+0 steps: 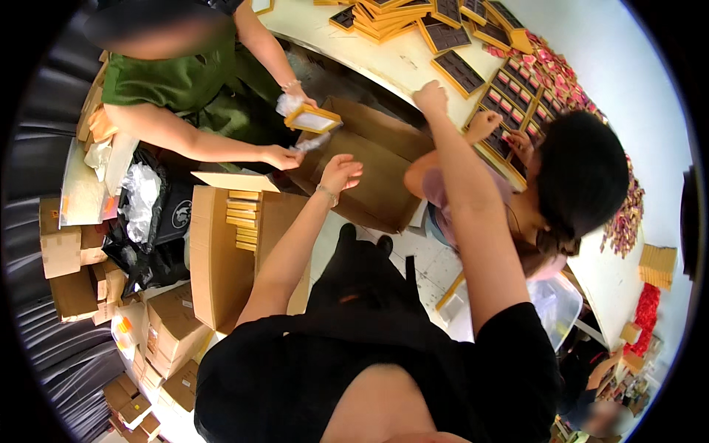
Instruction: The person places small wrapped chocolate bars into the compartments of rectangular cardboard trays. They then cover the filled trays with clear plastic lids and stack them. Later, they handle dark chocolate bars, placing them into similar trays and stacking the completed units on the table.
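Note:
My left hand (342, 175) is held over a large open cardboard box (402, 140), its fingers loosely spread with nothing visible in them. Reaching up to the right, my right hand (430, 98) is closed at the edge of the white table (402, 63); its palm side is hidden, so whether it holds anything does not show. Just beyond it lies a dark tray with a yellow rim (457, 72). Across from me a person in green holds a yellow-edged flat box (313, 118) and some clear plastic film (314, 142).
At my right, a person in a pink top handles partitioned trays (506, 96) with small pieces in them. Wrapped pieces (550, 66) lie heaped behind. To my left, a tall carton (210, 251) holds stacked yellow-edged boxes (242, 220). A clear plastic bin (555, 306) stands right.

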Action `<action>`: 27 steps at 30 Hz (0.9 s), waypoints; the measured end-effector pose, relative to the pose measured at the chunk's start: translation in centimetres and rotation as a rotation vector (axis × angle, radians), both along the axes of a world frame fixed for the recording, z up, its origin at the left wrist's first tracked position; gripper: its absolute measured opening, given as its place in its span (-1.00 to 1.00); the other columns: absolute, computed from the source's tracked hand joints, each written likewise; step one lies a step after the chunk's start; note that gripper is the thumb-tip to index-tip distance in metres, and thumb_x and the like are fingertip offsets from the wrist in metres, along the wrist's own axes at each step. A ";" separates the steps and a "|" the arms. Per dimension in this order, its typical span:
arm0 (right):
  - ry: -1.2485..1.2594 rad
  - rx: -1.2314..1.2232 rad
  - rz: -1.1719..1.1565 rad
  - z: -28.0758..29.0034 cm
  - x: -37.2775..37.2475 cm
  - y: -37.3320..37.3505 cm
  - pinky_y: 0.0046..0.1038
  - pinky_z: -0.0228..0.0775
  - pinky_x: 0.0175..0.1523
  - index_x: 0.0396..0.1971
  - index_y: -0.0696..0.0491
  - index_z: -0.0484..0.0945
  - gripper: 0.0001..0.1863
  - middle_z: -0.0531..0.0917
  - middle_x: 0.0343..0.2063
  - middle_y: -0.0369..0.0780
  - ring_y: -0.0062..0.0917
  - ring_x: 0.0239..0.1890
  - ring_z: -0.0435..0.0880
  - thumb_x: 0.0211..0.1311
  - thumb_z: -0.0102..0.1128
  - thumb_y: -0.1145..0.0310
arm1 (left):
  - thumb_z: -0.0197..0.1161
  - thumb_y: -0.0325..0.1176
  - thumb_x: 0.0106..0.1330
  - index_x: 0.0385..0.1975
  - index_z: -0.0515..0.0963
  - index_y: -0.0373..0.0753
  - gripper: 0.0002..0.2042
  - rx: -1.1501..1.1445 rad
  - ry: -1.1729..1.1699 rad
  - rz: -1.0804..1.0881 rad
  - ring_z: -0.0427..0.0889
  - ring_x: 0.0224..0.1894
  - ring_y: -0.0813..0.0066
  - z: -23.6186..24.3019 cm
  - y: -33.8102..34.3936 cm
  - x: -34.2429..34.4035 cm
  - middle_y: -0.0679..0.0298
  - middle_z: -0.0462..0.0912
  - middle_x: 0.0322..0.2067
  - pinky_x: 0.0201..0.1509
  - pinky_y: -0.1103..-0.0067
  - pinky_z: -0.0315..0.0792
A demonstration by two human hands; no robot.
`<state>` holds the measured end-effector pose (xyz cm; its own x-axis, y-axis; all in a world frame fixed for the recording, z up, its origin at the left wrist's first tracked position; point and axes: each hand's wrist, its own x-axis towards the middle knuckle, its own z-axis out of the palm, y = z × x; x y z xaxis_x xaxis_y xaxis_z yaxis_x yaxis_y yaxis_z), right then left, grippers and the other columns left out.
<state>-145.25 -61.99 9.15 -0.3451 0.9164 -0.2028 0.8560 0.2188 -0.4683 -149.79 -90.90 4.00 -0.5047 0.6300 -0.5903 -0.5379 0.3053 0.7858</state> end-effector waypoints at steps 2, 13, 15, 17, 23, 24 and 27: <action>-0.047 0.027 0.089 -0.9 -0.4 3.7 -0.21 0.37 0.15 0.07 0.21 0.33 -0.42 0.41 0.10 0.06 -0.09 0.13 0.42 0.03 0.16 0.28 | 0.20 -0.29 0.29 0.04 0.36 -0.17 -0.65 0.064 -0.022 0.035 0.57 -0.15 0.53 -0.5 3.5 -3.7 0.30 0.60 -0.10 -0.20 0.53 0.47; -0.433 0.426 0.116 -5.7 -5.7 15.4 0.12 -0.15 0.35 0.30 0.18 0.11 -0.21 0.07 0.36 0.05 -0.04 0.41 -0.03 0.14 0.11 0.07 | 0.15 -0.49 0.12 0.20 0.29 -0.16 -0.44 -0.239 1.100 -0.346 0.33 0.25 0.23 -6.6 31.2 -31.6 0.20 0.41 0.19 0.18 0.34 0.33; -0.505 0.219 0.085 -6.0 -6.0 17.1 0.24 -0.36 0.34 0.37 0.15 0.00 -0.14 -0.05 0.39 0.04 0.00 0.43 -0.14 0.20 0.04 -0.05 | 0.18 -0.52 0.09 0.26 0.23 -0.08 -0.35 -0.260 1.580 -0.416 0.15 0.38 0.24 -6.9 33.7 -34.1 0.22 0.29 0.28 0.29 0.28 0.23; -0.585 0.154 0.103 -8.9 -7.3 15.4 0.15 -0.16 0.31 0.37 0.21 -0.03 -0.12 0.03 0.35 0.14 0.03 0.38 0.03 0.25 -0.03 -0.10 | 0.23 -0.29 0.17 0.33 0.14 0.01 -0.32 -0.437 1.770 -0.599 0.02 0.42 0.34 -7.6 35.2 -35.9 0.34 0.18 0.34 0.34 0.13 0.13; -0.591 0.173 0.086 -8.8 -14.3 13.4 -0.16 0.27 0.13 0.18 0.30 0.32 -0.17 0.43 0.08 0.14 -0.07 0.18 0.40 0.24 -0.04 -0.21 | 0.23 0.03 0.16 0.21 0.34 -0.01 -0.40 -0.676 1.710 -0.536 0.26 0.25 0.28 -7.1 35.7 -37.2 0.30 0.32 0.19 0.21 -0.01 0.15; -0.495 0.235 0.083 -9.1 -14.5 14.7 -0.19 0.34 0.07 -0.08 0.21 0.58 -0.28 0.48 -0.03 0.08 -0.16 0.12 0.46 0.19 0.02 -0.23 | 0.25 0.06 0.13 0.15 0.39 -0.02 -0.42 -0.729 1.709 -0.559 0.29 0.20 0.25 -6.3 34.9 -35.7 0.25 0.35 0.14 0.20 0.02 0.16; -0.223 0.606 -0.198 -7.6 -16.0 19.5 0.14 0.28 -0.04 -0.03 0.17 0.51 -0.27 0.39 0.05 0.00 -0.06 0.03 0.38 0.07 0.15 -0.22 | 0.30 0.12 0.03 0.00 0.46 -0.06 -0.43 -0.677 1.730 -0.532 0.30 0.17 0.12 -5.5 31.0 -33.1 0.08 0.31 0.13 0.19 0.06 0.16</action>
<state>-161.28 -42.48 1.52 -0.1687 0.9322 0.3201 0.9690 0.2163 -0.1193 -182.88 -59.89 -1.47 -0.5820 0.8084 0.0881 0.8104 0.5856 -0.0190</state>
